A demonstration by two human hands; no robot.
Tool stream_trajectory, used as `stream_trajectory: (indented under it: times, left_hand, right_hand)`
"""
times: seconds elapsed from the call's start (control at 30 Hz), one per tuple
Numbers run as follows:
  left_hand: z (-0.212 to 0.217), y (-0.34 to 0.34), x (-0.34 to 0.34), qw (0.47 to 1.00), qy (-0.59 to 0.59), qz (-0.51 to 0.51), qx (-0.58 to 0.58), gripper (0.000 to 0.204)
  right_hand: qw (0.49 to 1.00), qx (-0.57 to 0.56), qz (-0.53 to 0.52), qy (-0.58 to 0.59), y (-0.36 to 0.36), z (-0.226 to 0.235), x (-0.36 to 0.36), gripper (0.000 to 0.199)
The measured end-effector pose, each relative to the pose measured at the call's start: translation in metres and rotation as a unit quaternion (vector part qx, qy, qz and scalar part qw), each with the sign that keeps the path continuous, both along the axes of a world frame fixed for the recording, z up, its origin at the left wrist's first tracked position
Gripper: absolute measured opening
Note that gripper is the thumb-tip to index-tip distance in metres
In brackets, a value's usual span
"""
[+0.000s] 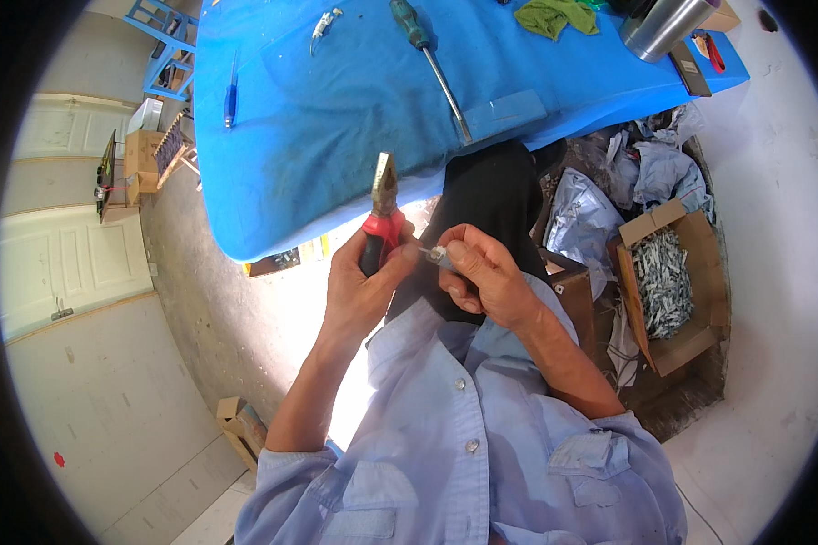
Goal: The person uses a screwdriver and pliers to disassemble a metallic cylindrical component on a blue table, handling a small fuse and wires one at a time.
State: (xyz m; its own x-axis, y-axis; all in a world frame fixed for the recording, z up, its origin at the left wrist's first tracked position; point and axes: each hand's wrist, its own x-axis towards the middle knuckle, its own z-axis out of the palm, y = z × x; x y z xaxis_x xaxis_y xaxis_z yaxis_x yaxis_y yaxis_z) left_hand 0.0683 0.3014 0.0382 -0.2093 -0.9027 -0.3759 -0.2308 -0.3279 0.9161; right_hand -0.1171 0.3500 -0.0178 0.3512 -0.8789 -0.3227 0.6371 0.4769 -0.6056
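My left hand (365,277) is closed round the red and black handles of a pair of pliers (384,204), whose metal jaws point up and away from me. Thumb and fingers of my right hand (483,271) pinch a small grey and white part (440,255). A thin pale piece sticks out of that part toward my left thumb; whether the thumb touches it I cannot tell. Both hands are in front of my body, just short of the table's near edge.
On the blue-covered table (318,136) lie a long screwdriver (443,86), a blue screwdriver (231,102), a small metal and white piece (324,29), a green cloth (557,16) and a steel cup (661,32). A cardboard box (713,282) of small metallic pieces stands at right, beside grey plastic bags (580,218).
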Motion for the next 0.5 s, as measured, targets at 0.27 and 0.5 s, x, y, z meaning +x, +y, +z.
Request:
stream_trajectory:
  times: [0.27, 0.5]
  left_hand:
    - [-0.005, 0.004, 0.000, 0.990, -0.066, -0.008, -0.129, 0.017]
    - [-0.012, 0.002, 0.005, 0.991, -0.039, 0.030, -0.122, 0.016]
  right_hand:
    - [1.000, -0.009, -0.015, 0.011, 0.001, -0.001, 0.007, 0.015]
    - [0.990, -0.104, -0.009, 0.100, 0.002, -0.004, 0.007, 0.021]
